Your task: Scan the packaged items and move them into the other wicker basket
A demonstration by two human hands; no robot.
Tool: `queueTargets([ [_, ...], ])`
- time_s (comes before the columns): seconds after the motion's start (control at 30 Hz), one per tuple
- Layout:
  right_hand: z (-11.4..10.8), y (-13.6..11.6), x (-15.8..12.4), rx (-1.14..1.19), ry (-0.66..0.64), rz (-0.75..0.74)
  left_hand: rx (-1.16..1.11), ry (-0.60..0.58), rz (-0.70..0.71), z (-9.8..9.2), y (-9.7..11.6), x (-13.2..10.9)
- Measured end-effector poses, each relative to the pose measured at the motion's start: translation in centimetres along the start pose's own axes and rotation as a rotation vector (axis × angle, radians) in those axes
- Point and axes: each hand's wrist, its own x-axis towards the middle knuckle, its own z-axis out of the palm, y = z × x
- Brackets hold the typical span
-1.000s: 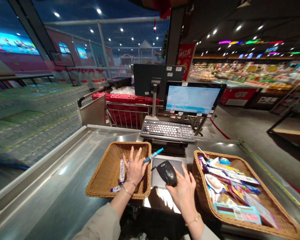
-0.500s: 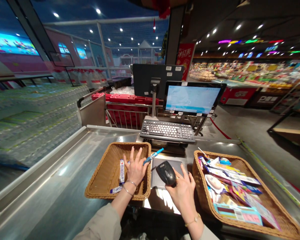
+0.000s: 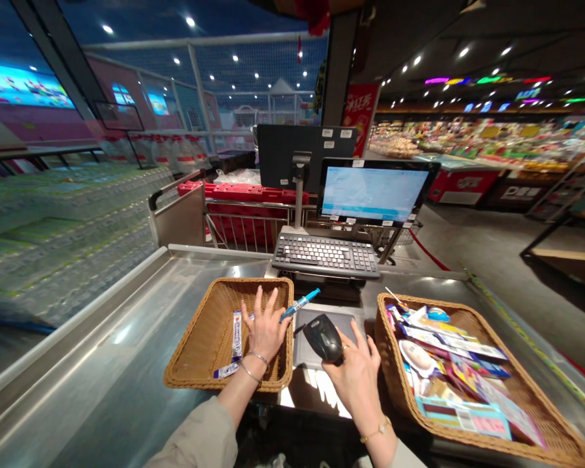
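My left hand (image 3: 264, 333) is over the left wicker basket (image 3: 188, 338), back of the hand up and several fingers spread. It grips a slim blue tube (image 3: 299, 305) at its thumb side, and the tube points up and right past the basket's rim. Two narrow purple-and-white wrapped sticks (image 3: 236, 333) lie in that basket, partly hidden by the hand. In my right hand (image 3: 358, 370) is a black barcode scanner (image 3: 323, 338), held by the thumb and index finger with the other fingers stretched out. The scanner's head faces the tube, with a gap between them.
A second wicker basket (image 3: 387, 344) on the right holds many packaged sweets (image 3: 461, 370). Behind the hands stand a keyboard (image 3: 326, 253) and a lit screen (image 3: 375, 193). A grey pad (image 3: 305, 354) lies between the baskets on the metal counter (image 3: 121, 351).
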Motion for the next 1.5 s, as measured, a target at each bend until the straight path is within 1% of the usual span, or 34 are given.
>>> queueTargets([
  [0.27, -0.1, 1.2, 0.1, -0.028, 0.036, 0.015, -0.005, -0.006, 0.014, -0.3, 0.8, 0.7],
  [0.63, -1.2, 3.7, -0.1, -0.083, 0.138, 0.044, -0.045, 0.001, 0.067, 0.1, 3.3, 2.2],
  [0.77, -1.9, 4.5, -0.4, -0.102, 0.17, 0.088, -0.058, 0.001, 0.097, 0.4, 4.5, 2.7],
  [0.97, -2.9, 5.4, -0.8, -0.126, 0.176, 0.126, -0.09, 0.01, 0.14, 1.0, 6.4, 3.4],
  [1.27, -3.6, 8.5, -1.6, -0.195, 0.283, 0.158, -0.12, 0.027, 0.225, 1.8, 9.6, 4.2],
  [1.5, -5.2, 9.8, -2.4, -0.195, 0.311, 0.241, -0.144, 0.007, 0.277, 2.4, 12.4, 4.7],
])
